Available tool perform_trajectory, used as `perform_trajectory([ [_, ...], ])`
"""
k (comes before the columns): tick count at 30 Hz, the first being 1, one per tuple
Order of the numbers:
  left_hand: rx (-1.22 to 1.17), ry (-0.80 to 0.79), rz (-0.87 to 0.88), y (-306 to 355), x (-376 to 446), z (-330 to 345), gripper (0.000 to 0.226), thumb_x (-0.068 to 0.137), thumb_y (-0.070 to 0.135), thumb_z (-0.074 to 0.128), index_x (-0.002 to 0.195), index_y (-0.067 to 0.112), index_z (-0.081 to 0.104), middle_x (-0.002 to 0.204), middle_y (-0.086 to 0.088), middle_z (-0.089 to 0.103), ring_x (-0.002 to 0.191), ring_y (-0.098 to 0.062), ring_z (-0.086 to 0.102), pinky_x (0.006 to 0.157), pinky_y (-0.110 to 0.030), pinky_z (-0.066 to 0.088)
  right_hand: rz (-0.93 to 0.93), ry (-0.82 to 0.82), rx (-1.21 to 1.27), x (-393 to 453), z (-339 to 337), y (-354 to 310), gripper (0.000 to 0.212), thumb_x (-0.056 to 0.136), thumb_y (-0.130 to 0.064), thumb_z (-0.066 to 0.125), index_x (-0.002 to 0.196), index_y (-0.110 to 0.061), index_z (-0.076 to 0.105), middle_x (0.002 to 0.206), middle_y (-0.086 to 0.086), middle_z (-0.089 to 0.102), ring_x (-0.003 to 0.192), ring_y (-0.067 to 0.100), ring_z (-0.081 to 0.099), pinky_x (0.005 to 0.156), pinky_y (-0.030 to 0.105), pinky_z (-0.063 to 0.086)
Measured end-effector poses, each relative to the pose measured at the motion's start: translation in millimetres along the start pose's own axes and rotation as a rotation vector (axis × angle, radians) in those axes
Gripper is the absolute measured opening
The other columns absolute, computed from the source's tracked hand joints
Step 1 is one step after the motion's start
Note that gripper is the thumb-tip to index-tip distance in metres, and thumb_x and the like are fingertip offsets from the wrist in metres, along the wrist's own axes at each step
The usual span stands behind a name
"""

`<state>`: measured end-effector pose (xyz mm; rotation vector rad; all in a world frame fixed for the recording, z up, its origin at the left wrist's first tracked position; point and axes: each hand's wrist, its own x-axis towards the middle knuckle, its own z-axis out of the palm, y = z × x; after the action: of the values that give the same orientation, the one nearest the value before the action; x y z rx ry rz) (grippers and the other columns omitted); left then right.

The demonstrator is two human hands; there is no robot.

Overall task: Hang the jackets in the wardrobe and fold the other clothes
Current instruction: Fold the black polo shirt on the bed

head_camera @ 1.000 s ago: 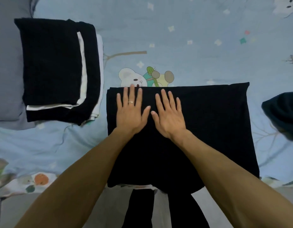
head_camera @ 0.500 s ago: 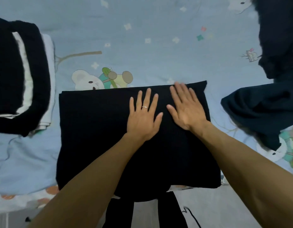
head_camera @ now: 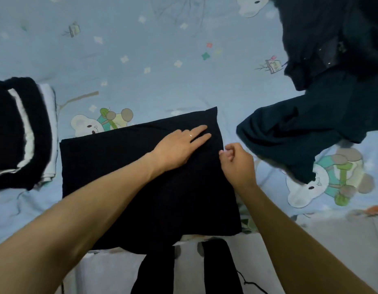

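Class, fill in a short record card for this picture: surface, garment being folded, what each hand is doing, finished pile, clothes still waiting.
surface: light blue bedsheet with cartoon bears
garment being folded: black garment, flat, partly folded
left hand: left hand lies flat on it, fingers straight
right hand: right hand curled at its right edge, seemingly pinching the cloth
finished pile: folded stack, left
still waiting: dark unfolded clothes, right

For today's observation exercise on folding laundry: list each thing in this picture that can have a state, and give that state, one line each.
black garment: folded flat on the bed, near edge overhanging.
left hand: fingers straight, pressing the garment.
right hand: fingers curled at the garment's right edge; grip unclear.
stack of clothes: folded, at left.
dark teal garment: unfolded, crumpled.
dark pile: unfolded, heaped.
bedsheet: spread, lightly wrinkled.
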<state>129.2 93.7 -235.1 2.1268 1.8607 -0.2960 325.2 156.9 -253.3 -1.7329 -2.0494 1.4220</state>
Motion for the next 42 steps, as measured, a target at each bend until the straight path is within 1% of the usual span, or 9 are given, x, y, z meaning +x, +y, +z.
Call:
perform_trajectory([
  [2,0.072,-0.09,0.136,2,26,-18,0.087,0.085,0.006,0.057,0.157,0.029,0.013,0.166,-0.005,0.003,0.101,-0.024,0.057,0.073,-0.031,0.038,0.168,-0.108,0.092,-5,-10,11,0.03,0.088,-0.047,0.062,0.079,-0.018,0.063,0.073,-0.008,0.065,0.075,0.016,0.063,0.067,0.03,0.05],
  [4,0.142,-0.21,0.21,5,46,-30,0.086,0.086,0.008,0.058,0.155,0.033,0.014,0.166,-0.003,-0.005,0.109,-0.025,0.057,0.075,-0.032,0.039,0.236,-0.301,0.141,-11,-13,16,0.042,0.076,-0.06,0.069,0.073,-0.018,0.065,0.07,-0.009,0.069,0.069,0.012,0.067,0.062,0.026,0.051],
  [9,0.196,-0.32,0.11,16,50,-54,0.04,0.092,0.009,0.049,0.131,0.017,0.047,0.143,-0.009,0.041,0.093,-0.034,0.062,0.062,-0.037,0.034,0.197,-0.609,0.058,-26,-8,13,0.033,0.074,-0.036,0.08,0.1,-0.018,0.074,0.094,-0.001,0.073,0.083,0.015,0.069,0.073,0.029,0.057],
  [13,0.063,-0.211,-0.057,-5,-3,-54,0.034,0.09,0.004,0.048,0.123,0.012,0.05,0.128,-0.011,0.048,0.073,-0.032,0.053,0.056,-0.039,0.035,0.152,-0.596,-0.009,-42,-2,-13,0.02,0.077,-0.025,0.071,0.085,-0.007,0.072,0.08,0.003,0.071,0.07,0.015,0.068,0.061,0.026,0.056],
  [20,-0.194,0.138,-0.191,-88,-158,-21,0.041,0.078,-0.006,0.063,0.117,0.005,0.069,0.124,-0.017,0.058,0.098,-0.038,0.062,0.068,-0.042,0.054,-0.001,-0.691,-0.082,-97,93,-114,0.02,0.081,-0.034,0.068,0.074,-0.018,0.059,0.08,0.0,0.062,0.069,0.013,0.059,0.05,0.024,0.039],
  [25,-0.314,0.183,-0.311,-141,-232,35,0.05,0.073,-0.01,0.063,0.12,0.006,0.068,0.133,-0.016,0.058,0.122,-0.037,0.054,0.083,-0.05,0.055,0.101,-0.692,-0.137,-131,190,-156,0.025,0.084,-0.035,0.068,0.082,-0.016,0.053,0.087,0.004,0.061,0.072,0.017,0.06,0.052,0.027,0.042],
  [30,-0.452,0.302,-0.343,-181,-274,75,0.049,0.07,-0.016,0.061,0.115,0.002,0.071,0.128,-0.018,0.062,0.119,-0.039,0.058,0.086,-0.05,0.055,0.124,-0.612,-0.215,-160,264,-186,0.024,0.086,-0.031,0.066,0.076,-0.014,0.052,0.077,0.002,0.058,0.062,0.016,0.057,0.047,0.025,0.044],
  [34,-0.468,0.399,-0.317,-192,-294,88,0.05,0.065,-0.019,0.06,0.109,0.001,0.074,0.121,-0.018,0.067,0.107,-0.04,0.064,0.087,-0.045,0.056,0.162,-0.587,-0.291,-172,289,-194,0.022,0.085,-0.032,0.065,0.088,-0.01,0.059,0.083,0.004,0.062,0.068,0.018,0.061,0.052,0.026,0.049],
  [42,-0.355,0.34,-0.326,-184,-320,110,0.05,0.071,-0.011,0.065,0.117,0.007,0.071,0.139,-0.023,0.053,0.125,-0.049,0.05,0.098,-0.058,0.046,0.22,-0.639,-0.27,-189,292,-200,0.045,0.081,-0.059,0.065,0.084,-0.015,0.06,0.079,0.005,0.068,0.062,0.02,0.069,0.044,0.027,0.052],
])
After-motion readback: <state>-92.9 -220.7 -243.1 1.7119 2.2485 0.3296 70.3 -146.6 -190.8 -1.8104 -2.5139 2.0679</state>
